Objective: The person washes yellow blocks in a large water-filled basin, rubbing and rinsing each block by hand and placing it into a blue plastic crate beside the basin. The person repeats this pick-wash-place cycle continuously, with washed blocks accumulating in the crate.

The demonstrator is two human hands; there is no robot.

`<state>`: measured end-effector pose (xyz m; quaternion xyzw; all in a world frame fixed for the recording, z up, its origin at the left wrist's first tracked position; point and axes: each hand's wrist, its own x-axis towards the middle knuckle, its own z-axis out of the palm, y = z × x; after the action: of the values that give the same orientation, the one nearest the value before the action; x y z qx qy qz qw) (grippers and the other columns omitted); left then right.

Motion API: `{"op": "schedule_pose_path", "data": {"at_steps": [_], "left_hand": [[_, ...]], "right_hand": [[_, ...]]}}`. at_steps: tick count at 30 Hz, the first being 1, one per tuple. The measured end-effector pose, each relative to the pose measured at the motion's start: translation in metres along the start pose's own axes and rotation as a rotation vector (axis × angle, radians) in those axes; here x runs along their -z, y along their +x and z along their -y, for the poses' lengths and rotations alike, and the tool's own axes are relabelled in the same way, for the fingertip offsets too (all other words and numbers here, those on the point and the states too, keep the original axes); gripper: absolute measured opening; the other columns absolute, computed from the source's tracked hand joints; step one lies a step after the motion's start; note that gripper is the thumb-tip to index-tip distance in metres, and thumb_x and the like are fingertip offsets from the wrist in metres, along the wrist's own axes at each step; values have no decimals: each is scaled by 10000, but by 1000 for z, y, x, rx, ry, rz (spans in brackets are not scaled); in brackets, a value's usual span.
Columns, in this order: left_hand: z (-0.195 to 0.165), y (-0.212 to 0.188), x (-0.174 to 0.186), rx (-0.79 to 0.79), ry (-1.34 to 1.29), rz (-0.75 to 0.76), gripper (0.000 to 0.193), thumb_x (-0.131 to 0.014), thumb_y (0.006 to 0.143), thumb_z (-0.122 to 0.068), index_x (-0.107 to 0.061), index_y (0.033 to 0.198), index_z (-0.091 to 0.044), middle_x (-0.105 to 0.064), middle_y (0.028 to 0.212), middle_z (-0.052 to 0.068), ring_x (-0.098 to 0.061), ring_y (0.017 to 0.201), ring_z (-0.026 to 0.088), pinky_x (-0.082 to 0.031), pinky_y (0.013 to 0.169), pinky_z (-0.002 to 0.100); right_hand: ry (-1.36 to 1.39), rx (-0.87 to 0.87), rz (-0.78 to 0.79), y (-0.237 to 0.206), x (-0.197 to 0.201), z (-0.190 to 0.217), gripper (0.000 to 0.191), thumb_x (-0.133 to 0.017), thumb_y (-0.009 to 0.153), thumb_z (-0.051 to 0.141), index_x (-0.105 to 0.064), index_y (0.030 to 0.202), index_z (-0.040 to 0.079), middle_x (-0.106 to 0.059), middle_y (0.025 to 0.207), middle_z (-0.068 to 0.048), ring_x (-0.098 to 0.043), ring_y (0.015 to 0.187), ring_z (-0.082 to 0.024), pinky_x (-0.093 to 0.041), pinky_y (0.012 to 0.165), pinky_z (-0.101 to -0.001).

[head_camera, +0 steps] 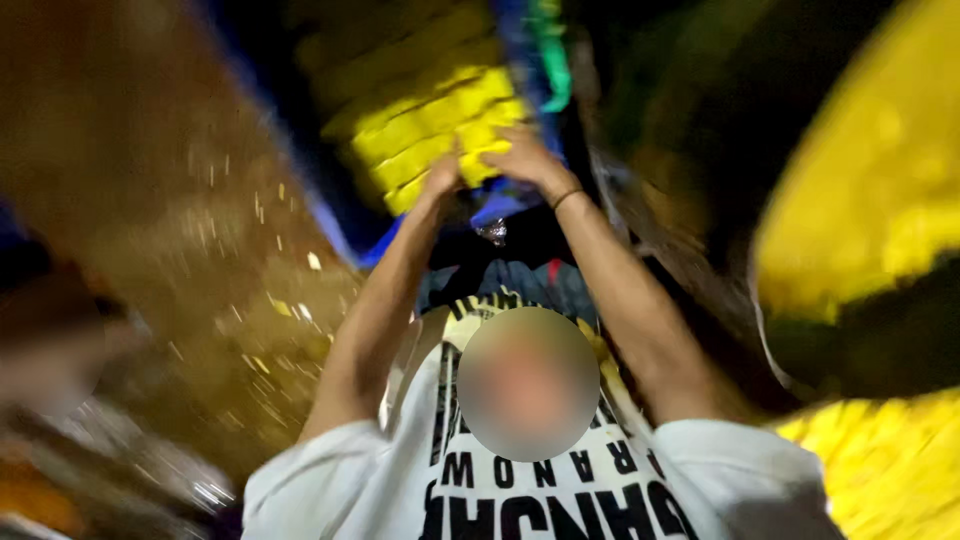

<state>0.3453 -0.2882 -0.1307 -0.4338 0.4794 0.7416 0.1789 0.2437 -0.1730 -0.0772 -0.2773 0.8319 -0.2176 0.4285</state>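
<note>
Neither of my hands shows in this heavily blurred head view. Another person in a white printed T-shirt (400, 480) appears upside down in the lower middle, both arms stretched toward the top of the frame. That person's two hands (525, 160) rest on the near edge of a yellow ribbed bundle (440, 130). A dark band circles one wrist (567, 197). Whether the hands grip the bundle or only touch it cannot be told.
A brown surface (200, 230) flecked with pale and yellow bits fills the left side. Blurred yellow masses sit at the right (870, 180) and the lower right (890, 460). A blue and green strip (545, 50) runs beside the bundle.
</note>
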Motion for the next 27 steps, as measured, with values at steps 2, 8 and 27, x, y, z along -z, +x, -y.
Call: {"op": "schedule_pose_path", "data": {"at_steps": [2, 8, 27], "left_hand": [[-36, -16, -25, -169, 484, -420, 655, -497, 1032, -580, -739, 1100, 26, -775, 995, 217, -738, 937, 332, -555, 898, 463], [-181, -124, -213, -1243, 250, -115, 259, -655, 1138, -167, -555, 1372, -119, -579, 1312, 129, -581, 1230, 280, -456, 1084, 368], [-12, -64, -473, -462, 1857, 1203, 281, -592, 995, -123, -622, 1263, -43, -672, 1119, 177, -663, 998, 293, -556, 866, 410]], "right_hand": [[156, 167, -178, -54, 49, 13, 683, -811, 867, 440, -629, 1355, -2, -633, 1368, -229, -607, 1291, -344, -489, 1079, -405], [652, 373, -378, -317, 208, 20, 496, -782, 975, 112, -581, 1427, 71, -572, 1511, -138, -628, 1342, -272, -615, 1079, -395], [-385, -472, -162, -316, 141, -379, 417, -735, 756, 198, -708, 1119, -5, -707, 1009, -229, -669, 862, -380, -542, 734, -450]]}}
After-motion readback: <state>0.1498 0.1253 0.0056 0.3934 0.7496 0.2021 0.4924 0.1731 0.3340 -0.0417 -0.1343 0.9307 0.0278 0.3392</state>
